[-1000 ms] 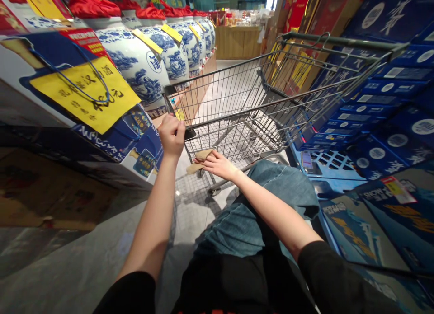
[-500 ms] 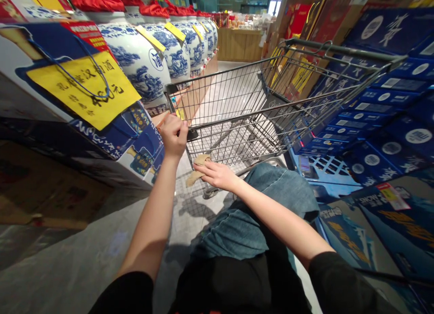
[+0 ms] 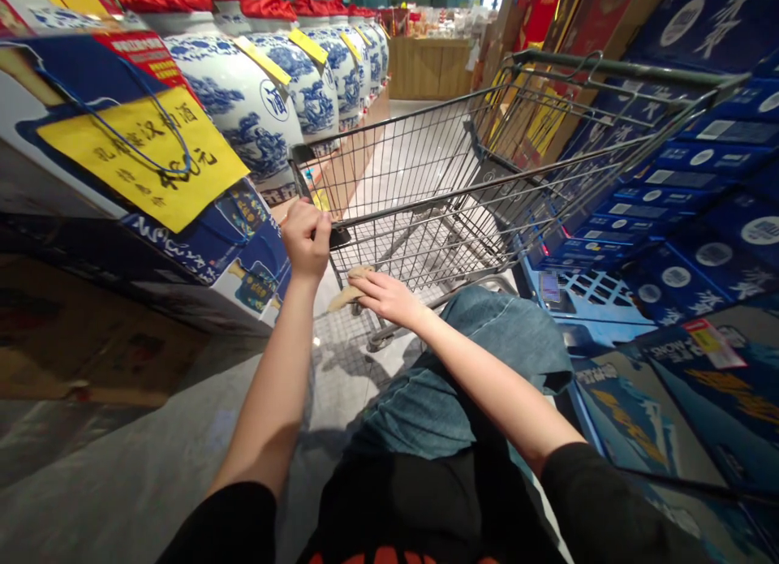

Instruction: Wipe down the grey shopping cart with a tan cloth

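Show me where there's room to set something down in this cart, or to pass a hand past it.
Room: the shopping cart's wire floor, open mesh between its side walls, ahead of the left hand and right hand. Crowded: outside the cart, by the blue boxes and porcelain jars.

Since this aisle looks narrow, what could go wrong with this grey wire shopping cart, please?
The grey wire shopping cart could clip the stacked blue boxes and topple them. Beside the left hand, it might bump the blue-and-white porcelain jars. The crumpled tan scrap under the right hand could drop.
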`<control>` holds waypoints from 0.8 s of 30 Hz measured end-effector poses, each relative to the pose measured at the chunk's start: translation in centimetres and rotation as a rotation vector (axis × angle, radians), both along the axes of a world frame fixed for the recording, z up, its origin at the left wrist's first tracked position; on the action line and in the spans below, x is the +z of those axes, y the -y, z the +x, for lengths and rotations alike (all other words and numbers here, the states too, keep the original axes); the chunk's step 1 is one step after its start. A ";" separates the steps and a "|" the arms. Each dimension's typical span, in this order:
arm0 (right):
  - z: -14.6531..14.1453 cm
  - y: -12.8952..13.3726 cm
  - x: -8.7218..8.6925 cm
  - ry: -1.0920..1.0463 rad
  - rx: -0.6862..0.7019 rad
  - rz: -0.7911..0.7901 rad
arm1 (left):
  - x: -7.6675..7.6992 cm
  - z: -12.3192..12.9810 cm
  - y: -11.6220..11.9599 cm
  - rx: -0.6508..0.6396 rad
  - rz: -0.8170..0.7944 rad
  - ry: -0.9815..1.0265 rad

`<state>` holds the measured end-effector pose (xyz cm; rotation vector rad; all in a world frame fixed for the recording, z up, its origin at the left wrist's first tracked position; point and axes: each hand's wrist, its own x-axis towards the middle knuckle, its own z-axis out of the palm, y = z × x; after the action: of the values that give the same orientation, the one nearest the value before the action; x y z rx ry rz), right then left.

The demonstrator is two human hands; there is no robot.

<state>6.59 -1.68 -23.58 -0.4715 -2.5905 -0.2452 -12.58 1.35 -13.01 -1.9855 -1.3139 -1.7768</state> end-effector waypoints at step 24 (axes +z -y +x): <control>-0.5 0.7 -1.9 0.237 0.038 0.044 | -0.1 -0.4 -0.2 0.002 0.034 -0.024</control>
<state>6.07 -2.42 -25.46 -0.3984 -2.8142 -0.3646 -12.99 1.59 -13.10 -1.9804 -1.2691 -1.7563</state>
